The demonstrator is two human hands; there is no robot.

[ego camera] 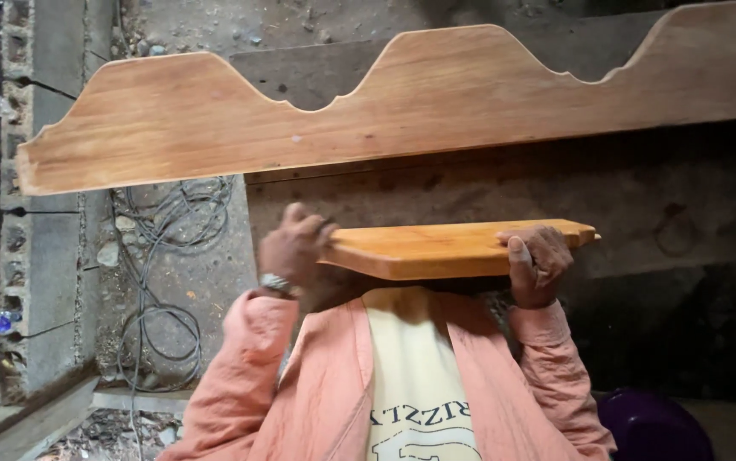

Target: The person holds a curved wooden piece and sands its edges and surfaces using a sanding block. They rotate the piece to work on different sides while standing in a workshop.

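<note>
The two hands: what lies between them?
A short wooden board spans the gap in the head view; the left hand grips one end and the right hand the other.

Salmon-pink jacket (240, 384), long sleeves; cream shirt (419, 384), dark lettering; metal wristwatch (276, 283), left wrist.

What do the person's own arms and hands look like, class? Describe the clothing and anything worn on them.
Both arms are covered by long, crinkled salmon-pink jacket sleeves that reach the wrists. The left hand is ungloved, with a silver-coloured wristwatch on its wrist. The right hand is also ungloved, and no watch shows on that wrist.
</note>
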